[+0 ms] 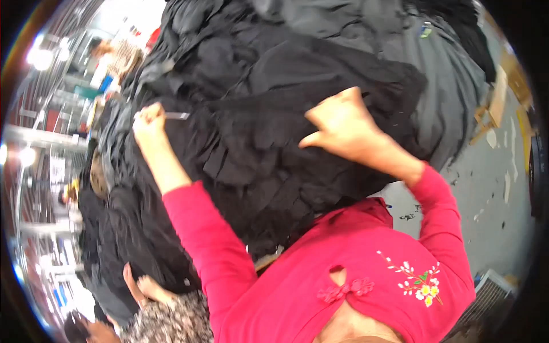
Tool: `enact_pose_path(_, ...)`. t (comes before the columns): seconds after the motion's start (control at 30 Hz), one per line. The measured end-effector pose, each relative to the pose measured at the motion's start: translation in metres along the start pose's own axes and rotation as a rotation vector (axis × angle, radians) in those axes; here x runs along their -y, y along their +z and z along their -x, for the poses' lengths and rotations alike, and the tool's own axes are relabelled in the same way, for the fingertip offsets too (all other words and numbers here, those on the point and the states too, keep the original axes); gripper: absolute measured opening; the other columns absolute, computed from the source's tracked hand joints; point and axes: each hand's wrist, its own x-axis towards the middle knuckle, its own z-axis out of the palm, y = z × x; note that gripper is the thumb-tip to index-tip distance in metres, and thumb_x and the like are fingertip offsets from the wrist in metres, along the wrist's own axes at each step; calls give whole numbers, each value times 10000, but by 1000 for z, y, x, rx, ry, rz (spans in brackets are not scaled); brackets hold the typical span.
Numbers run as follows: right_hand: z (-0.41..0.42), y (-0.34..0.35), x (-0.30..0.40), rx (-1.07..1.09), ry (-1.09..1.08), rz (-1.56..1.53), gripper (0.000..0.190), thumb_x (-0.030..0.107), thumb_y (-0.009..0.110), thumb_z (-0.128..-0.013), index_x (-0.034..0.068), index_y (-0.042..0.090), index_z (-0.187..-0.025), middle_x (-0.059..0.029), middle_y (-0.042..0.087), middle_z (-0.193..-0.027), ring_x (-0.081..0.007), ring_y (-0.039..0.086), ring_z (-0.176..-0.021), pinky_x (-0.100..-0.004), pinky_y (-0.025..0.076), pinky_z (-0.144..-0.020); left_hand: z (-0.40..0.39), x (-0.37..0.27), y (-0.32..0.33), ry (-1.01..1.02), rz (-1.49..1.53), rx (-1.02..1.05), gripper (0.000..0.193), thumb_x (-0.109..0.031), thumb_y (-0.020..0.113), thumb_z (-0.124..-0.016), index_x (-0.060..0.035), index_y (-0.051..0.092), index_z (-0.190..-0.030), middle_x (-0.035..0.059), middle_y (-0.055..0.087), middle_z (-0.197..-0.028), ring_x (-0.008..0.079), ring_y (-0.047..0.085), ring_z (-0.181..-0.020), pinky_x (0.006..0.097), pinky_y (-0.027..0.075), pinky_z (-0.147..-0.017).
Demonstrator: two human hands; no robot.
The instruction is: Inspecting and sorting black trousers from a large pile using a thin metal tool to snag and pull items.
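My left hand [150, 122] is closed around a thin, pale, shiny tool [178, 115]. Its end sticks out to the right, over the heap of black cloth; the exact kind is too blurred to tell. Farther right, my right hand [343, 122] is over a black fabric piece [279, 115], thumb held apart and the other fingers bent. Whether those fingers grip the cloth is not clear. Wrinkled black fabric [257, 184] lies heaped between and below both hands, reaching close to my red top.
Grey cloth [450, 81] hangs over the pile's right side, near a wooden stand [493, 103]. Scraps dot the grey floor [484, 193]. At lower left, a person in a patterned top [171, 319] has a hand [154, 289] by the dark cloth. Another person [122, 55] is at upper left.
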Motion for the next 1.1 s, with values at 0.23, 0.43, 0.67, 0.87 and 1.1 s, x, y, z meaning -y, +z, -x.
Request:
enact_pose_path(0.23,13,29,65,-80,-187,-518,292,304,499,-838,13,501,-806,-148,573,-632,-308,592,-580,-411,461,-463,-64,159,-13,-620,-259,270,152,-117,404,-737,-106,414,-585,18,432,-567,136,437,-485,287,340,-445)
enact_pose_path(0.43,117,10,-29,-477,-202,4,240,269,644,-715,119,484,-616,-2,421,-524,-149,481,-460,-276,383,-419,-15,166,-74,36,-461,351,169,-257,547,-740,-101,612,-739,121,597,-691,253,579,-660,354,449,-591)
enact_pose_path(0.67,90,2,-27,-272,-2,-80,369,387,655,-674,53,518,-751,-52,518,-579,-232,513,-542,-334,407,-544,-28,174,-44,6,-1009,576,326,-306,410,-769,-47,491,-589,92,632,-709,260,588,-567,436,403,-478)
enact_pose_path(0.87,24,5,70,-50,121,-286,545,397,656,-676,36,470,-1039,-129,597,-853,-286,589,-797,-358,468,-646,-45,18,-26,-33,255,124,259,-116,551,-722,-52,369,-548,36,348,-506,194,379,-474,333,310,-470)
enact_pose_path(1.1,95,52,48,-177,-41,-693,224,187,592,-794,46,437,-714,-165,440,-495,-351,506,-494,-409,376,-438,-71,196,-65,-74,1239,-197,347,-175,453,-763,-136,204,-525,17,218,-475,131,229,-410,299,194,-397)
